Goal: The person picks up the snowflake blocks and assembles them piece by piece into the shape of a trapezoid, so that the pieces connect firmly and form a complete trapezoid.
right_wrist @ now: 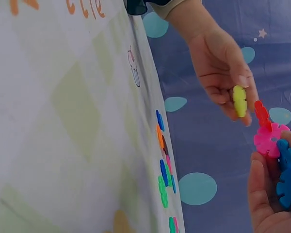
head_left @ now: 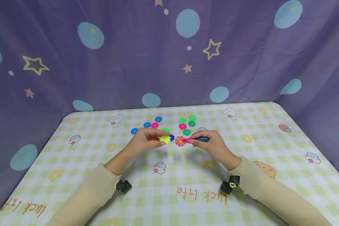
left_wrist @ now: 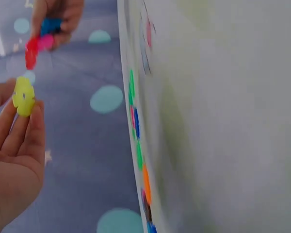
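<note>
Spanning the near cloth: two beige sleeves (head_left: 82,195), a small black device (head_left: 123,186) at each cuff. Orange lettering (head_left: 196,195) upside down on the checked tablecloth (head_left: 169,207) between them.

Left hand (head_left: 142,139): narrow pinch, thumb and fingertips on a yellow notched disc (left_wrist: 23,96), held above the table. Right hand (head_left: 212,142): also a narrow grip, at a pink notched disc (right_wrist: 268,141). Red notched disc (right_wrist: 262,114) slotted to the pink one at an angle, pointing toward the left hand. Blue notched discs (right_wrist: 289,188) at the pink one's other side, within the right hand's grip; their exact joints partly hidden by fingers. Yellow and red near each other, a small gap showing in both wrist views.

Beyond the hands, loose discs lie flat on the cloth. Left cluster: blue discs (head_left: 147,125), a magenta disc (head_left: 154,125), a light green disc (head_left: 165,130). Right cluster: green discs (head_left: 191,123) around another magenta disc (head_left: 182,126).

Farthest: purple curtain (head_left: 124,75) printed with stars and pale blue ovals.
</note>
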Available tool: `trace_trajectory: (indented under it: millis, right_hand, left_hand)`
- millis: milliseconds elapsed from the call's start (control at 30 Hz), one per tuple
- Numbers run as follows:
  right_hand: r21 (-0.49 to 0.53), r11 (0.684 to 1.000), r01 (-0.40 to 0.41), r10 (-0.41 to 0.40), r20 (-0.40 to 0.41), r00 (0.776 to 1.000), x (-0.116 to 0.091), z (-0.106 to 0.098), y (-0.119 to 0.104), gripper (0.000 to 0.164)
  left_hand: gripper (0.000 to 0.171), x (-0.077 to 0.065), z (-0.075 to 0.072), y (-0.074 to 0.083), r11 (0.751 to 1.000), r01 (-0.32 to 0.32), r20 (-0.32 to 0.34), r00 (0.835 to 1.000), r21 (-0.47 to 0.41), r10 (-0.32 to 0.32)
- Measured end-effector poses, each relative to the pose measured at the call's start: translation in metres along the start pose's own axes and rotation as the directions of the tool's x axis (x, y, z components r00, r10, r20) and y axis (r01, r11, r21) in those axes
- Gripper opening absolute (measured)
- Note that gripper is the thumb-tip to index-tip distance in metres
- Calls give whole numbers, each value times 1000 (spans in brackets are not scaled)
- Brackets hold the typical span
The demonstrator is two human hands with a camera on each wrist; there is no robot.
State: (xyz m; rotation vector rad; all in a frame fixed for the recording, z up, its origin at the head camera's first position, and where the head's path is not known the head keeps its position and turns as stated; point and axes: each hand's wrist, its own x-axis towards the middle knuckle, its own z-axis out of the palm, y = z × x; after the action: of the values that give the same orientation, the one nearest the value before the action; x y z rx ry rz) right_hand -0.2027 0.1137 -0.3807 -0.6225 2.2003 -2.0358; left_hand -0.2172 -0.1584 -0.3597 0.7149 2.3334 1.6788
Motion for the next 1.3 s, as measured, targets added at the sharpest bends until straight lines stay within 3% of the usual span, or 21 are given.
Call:
trace_trajectory:
  millis: [200,467,733,1100,1300]
  right_hand:
    - [16,1000,16,-16,4,1000,0,-1,-1,18]
    - [16,998,53,-53,-2,999,1,-3,-1,17]
    - [16,999,45,-45,2,999,0,-3,-1,19]
    - [52,998,22,-22,-6,1000,0,-3,0,17]
    - [65,998,-2,3,-10,1000,0,-1,1,17]
  left_hand:
    - [29,0,14,8,997,-22,-5,1000,-68,22]
    - [27,1,20,11,995,-25,-25,999,-98,23]
    - [22,1,22,10,997,-24,-46,999,-67,21]
    - [15,2,28,8,993,-114,-141,984,-18,110]
    - [15,2,33,9,992,-116,-178,976,47,122]
